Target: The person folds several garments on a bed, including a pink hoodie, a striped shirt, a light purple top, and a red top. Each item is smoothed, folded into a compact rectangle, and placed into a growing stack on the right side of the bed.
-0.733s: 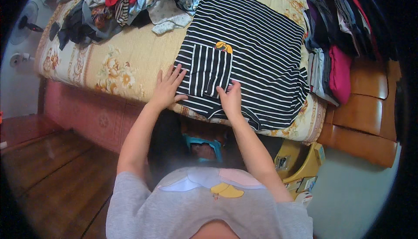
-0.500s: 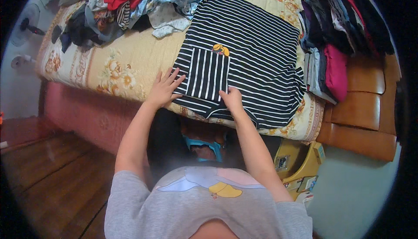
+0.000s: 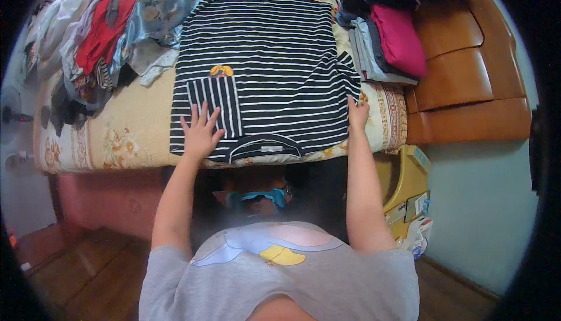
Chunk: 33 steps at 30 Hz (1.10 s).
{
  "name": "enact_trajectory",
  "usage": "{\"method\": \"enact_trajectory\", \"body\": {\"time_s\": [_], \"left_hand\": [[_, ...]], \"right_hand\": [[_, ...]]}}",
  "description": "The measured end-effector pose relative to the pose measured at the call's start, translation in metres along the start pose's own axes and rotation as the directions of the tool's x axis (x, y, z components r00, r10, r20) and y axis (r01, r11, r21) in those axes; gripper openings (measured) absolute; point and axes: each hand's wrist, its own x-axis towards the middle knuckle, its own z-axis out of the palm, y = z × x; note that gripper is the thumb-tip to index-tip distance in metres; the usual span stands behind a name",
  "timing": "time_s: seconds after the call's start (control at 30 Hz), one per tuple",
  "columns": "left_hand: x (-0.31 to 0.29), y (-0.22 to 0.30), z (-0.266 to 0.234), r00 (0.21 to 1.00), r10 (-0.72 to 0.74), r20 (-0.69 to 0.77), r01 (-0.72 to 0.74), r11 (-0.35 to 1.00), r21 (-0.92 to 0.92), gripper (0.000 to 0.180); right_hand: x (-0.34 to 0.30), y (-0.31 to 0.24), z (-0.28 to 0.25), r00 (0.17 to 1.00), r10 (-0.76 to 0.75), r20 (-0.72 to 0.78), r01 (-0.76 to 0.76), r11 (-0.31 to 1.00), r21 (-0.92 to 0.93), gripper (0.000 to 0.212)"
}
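Striped shirt (image 3: 280, 46), black and white, laid out on the bed (image 3: 140, 134), neckline at the near edge, toward the person. Left sleeve (image 3: 213, 96) folded in over the front, its stripes running crosswise to the body's, just below a yellow print (image 3: 221, 71). Left hand (image 3: 202, 137) palm down on the folded sleeve, fingers spread, gripping nothing. Right hand (image 3: 359, 115) at the right sleeve (image 3: 347, 74), fingertips pinching its edge. Messy clothes pile (image 3: 117, 26) to the left; folded clothes (image 3: 369, 55) stacked right, pink one (image 3: 399, 40) on top, beside the brown headboard (image 3: 453, 69).
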Motion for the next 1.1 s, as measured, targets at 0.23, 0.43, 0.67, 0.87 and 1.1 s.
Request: {"method": "enact_trajectory", "body": {"time_s": [0.23,0.43,0.67,0.87,1.1], "left_hand": [[0.007,0.016,-0.01,0.996,-0.044,-0.08,0.037,0.995,-0.088,0.059],[0.057,0.121,-0.01,0.96,0.259,-0.103,-0.272,0.953,-0.134,0.059],[0.108,0.229,0.015,0.882,0.469,0.049,-0.457,0.876,-0.153,0.059],[0.111,0.255,0.02,0.871,0.481,0.097,-0.46,0.869,-0.182,0.069],[0.095,0.302,0.032,0.725,0.688,0.03,-0.665,0.711,-0.23,0.072]], "right_hand": [[0.026,-0.012,0.003,0.988,-0.107,0.115,0.137,0.943,-0.302,0.057],[0.012,0.02,-0.026,0.822,0.514,0.245,-0.451,0.325,0.831,0.039],[0.01,0.042,-0.048,0.86,0.481,0.169,-0.3,0.21,0.931,0.037],[0.016,0.032,-0.084,0.801,0.163,0.576,-0.587,0.024,0.809,0.046],[0.041,0.043,-0.09,0.77,0.164,0.617,-0.636,0.111,0.764,0.029]]}}
